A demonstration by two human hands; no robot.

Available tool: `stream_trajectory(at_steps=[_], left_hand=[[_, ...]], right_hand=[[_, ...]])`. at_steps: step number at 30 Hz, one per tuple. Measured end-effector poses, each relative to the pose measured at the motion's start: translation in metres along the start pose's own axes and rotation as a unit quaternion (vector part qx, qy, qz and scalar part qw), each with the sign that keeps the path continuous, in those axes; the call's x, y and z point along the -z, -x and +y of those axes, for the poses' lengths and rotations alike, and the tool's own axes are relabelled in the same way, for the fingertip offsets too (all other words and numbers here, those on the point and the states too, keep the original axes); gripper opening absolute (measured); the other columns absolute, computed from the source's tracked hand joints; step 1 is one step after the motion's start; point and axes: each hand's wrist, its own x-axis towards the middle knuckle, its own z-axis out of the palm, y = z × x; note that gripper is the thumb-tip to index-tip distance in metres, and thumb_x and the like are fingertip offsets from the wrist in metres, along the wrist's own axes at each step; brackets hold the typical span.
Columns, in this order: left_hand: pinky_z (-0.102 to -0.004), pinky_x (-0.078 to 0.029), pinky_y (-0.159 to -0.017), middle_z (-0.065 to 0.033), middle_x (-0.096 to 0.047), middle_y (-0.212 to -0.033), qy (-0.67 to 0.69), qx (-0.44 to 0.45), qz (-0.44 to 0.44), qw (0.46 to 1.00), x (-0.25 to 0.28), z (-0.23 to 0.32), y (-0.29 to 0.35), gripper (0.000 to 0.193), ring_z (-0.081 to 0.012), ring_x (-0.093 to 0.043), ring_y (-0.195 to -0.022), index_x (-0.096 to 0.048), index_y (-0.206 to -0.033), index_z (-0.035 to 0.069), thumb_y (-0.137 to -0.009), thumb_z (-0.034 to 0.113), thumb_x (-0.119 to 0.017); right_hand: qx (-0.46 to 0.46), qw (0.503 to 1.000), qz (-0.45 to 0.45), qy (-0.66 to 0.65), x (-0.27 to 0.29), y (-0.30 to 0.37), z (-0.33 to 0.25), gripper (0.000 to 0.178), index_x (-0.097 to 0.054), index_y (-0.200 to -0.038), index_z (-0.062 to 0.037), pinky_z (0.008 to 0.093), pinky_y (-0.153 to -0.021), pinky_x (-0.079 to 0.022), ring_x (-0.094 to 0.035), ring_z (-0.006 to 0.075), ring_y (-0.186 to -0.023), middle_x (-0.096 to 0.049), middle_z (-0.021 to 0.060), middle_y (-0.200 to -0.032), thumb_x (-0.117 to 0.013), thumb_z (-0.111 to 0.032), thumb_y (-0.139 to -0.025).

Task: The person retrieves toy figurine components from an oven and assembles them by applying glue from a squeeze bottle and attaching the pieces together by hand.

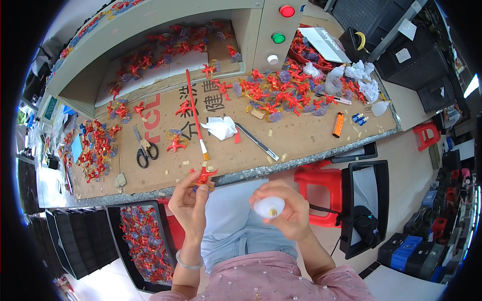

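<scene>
My left hand pinches a small red figurine just off the front edge of the bench; its lower part is partly hidden by my fingers. Closed around a white squeeze bottle is my right hand, with the bottle's yellowish tip facing up toward me. The two hands are apart, both over my lap. Beyond the figurine, a red-handled paintbrush lies lengthwise on the cardboard, bristles toward me. A crumpled white tissue rests beside it.
Scissors lie at left, a grey craft knife and an orange lighter at right. Red figurines with purple and yellow parts pile up at right, left and inside the grey machine. A black crate of figurines and red stools stand below.
</scene>
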Motion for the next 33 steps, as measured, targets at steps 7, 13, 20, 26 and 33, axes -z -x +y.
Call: stream_trajectory(at_steps=[7,13,20,26,33], left_hand=[[-0.0291,-0.055,-0.078,-0.0149,-0.063,-0.097,0.011,0.011,-0.036,0.999,-0.010,0.014,0.010,0.030,-0.0194,-0.065,-0.088,-0.056,-0.115,-0.007,-0.085,-0.011,-0.055],[-0.0294,-0.054,-0.079,-0.0129,-0.063,-0.097,0.039,0.028,-0.024,0.999,-0.010,0.012,0.014,0.029,-0.0192,-0.065,-0.089,-0.054,-0.111,-0.006,-0.082,-0.013,-0.057],[-0.0267,-0.052,-0.077,-0.0110,-0.065,-0.091,0.033,0.059,-0.056,0.996,-0.025,0.012,0.011,0.032,-0.0146,-0.064,-0.085,-0.053,-0.111,-0.005,-0.080,-0.011,-0.061],[-0.0249,-0.051,-0.076,-0.0100,-0.067,-0.091,-0.025,0.080,-0.057,0.995,-0.016,0.011,0.012,0.034,-0.0116,-0.065,-0.083,-0.058,-0.109,-0.004,-0.076,-0.007,-0.066],[-0.0238,-0.049,-0.080,-0.0073,-0.067,-0.093,-0.114,0.040,-0.062,0.991,-0.013,0.009,0.012,0.035,-0.0106,-0.064,-0.086,-0.061,-0.108,-0.004,-0.075,-0.007,-0.067]], right_hand=[[0.004,1.000,-0.020,-0.009,-0.003,0.007,0.009,0.041,-0.059,-0.115,0.0031,0.0343,-0.087,-0.047,-0.060,0.0240,-0.100,-0.064,0.0151,-0.106,-0.070,-0.005,-0.077],[-0.059,0.990,0.039,-0.124,-0.005,0.007,0.023,0.049,-0.045,-0.121,0.0013,0.0344,-0.087,-0.047,-0.060,0.0212,-0.100,-0.063,0.0151,-0.107,-0.071,-0.006,-0.080],[-0.092,0.972,0.162,-0.143,0.006,0.009,0.035,0.049,-0.045,-0.102,0.0003,0.0327,-0.071,-0.053,-0.064,0.0216,-0.076,-0.064,0.0169,-0.085,-0.075,-0.029,-0.077],[-0.126,0.960,0.173,-0.178,0.006,0.009,0.046,0.040,-0.049,-0.096,0.0044,0.0272,-0.053,-0.041,-0.055,0.0170,-0.059,-0.057,0.0109,-0.072,-0.067,-0.026,-0.077],[-0.134,0.946,0.208,-0.211,0.002,0.006,0.052,0.035,-0.054,-0.098,0.0070,0.0278,-0.054,-0.040,-0.052,0.0157,-0.059,-0.057,0.0112,-0.077,-0.063,-0.018,-0.076]])
